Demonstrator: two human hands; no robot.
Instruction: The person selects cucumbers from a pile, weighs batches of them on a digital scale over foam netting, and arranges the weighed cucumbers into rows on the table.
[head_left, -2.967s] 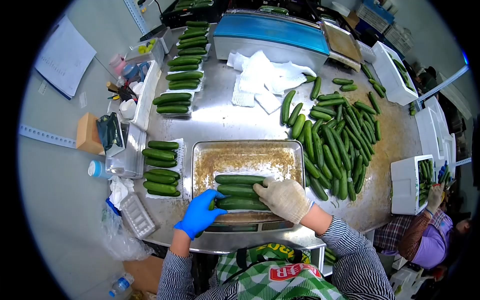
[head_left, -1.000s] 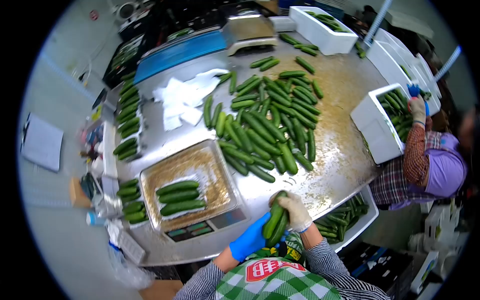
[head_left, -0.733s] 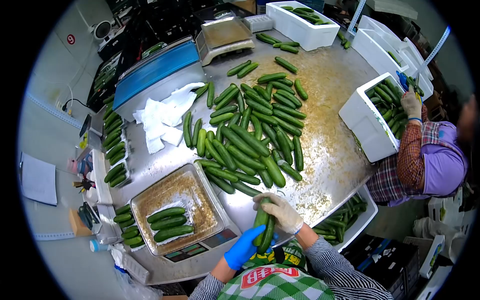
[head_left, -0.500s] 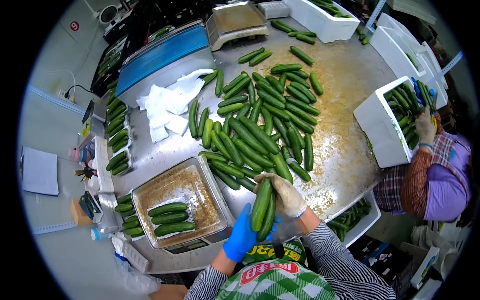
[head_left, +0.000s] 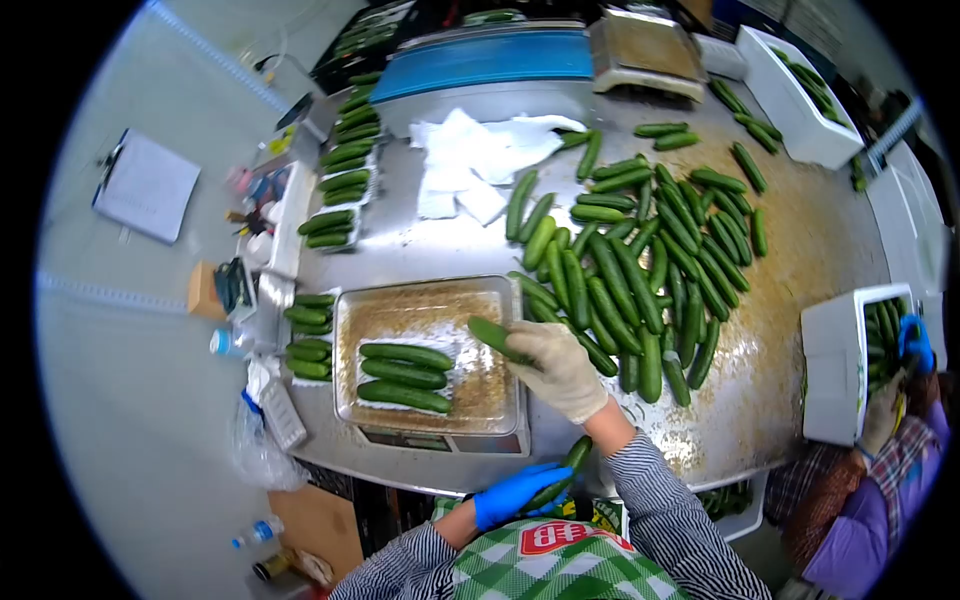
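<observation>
My right hand (head_left: 562,370), in a cream knitted glove, is closed round one end of a cucumber (head_left: 492,335) over the right side of the metal tray (head_left: 440,298). My left hand (head_left: 515,496), in a blue glove, holds another cucumber (head_left: 576,458) low near my apron, below the table's front edge. Three cucumbers (head_left: 405,375) lie side by side on white netting in the tray, which rests on a scale. Right of the tray spreads a large heap of loose cucumbers (head_left: 640,285).
White netting sheets (head_left: 470,165) lie behind the tray. Cucumber packs (head_left: 345,180) line the table's left side. A blue-topped machine (head_left: 485,70) and second scale (head_left: 645,55) stand at the back. At right, a co-worker (head_left: 860,500) reaches into a white foam box (head_left: 835,370).
The two cucumbers, together in my hands before, are now apart, one in each hand. My right hand has moved over the tray; my left stays low. The view has swung left.
</observation>
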